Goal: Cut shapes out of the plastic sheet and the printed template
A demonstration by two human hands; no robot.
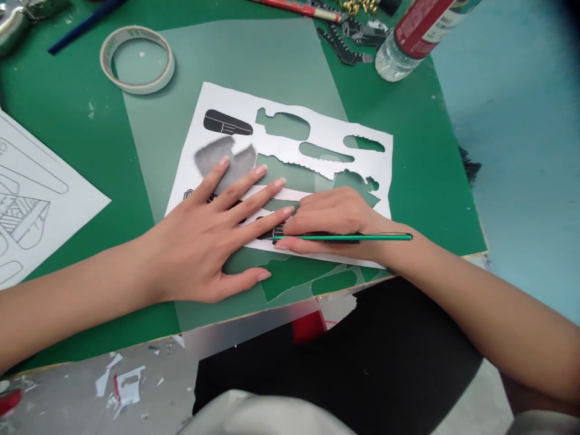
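My left hand (194, 241) lies flat with fingers spread on a white printed sheet (281, 118), which has several shapes cut out of it. It covers part of a grey printed shape (212, 157). My right hand (330, 211) is closed around a slim green pen-like tool (371, 237). The tool's tip meets a small black printed shape (272, 232) near the sheet's lower edge, beside my left index finger. What kind of tip it has is too small to tell. Under the paper is a translucent plastic sheet (149, 133), with outlined or cut shapes showing near the table's front edge.
On the green table (426, 181) lie a tape roll (170, 66), a blue stick-like item (86, 25) and a line-drawing sheet (58, 205). A bottle (414, 36) stands at the back right by black cut pieces (347, 45) and brass fasteners (360, 6). Paper scraps (129, 386) litter the floor.
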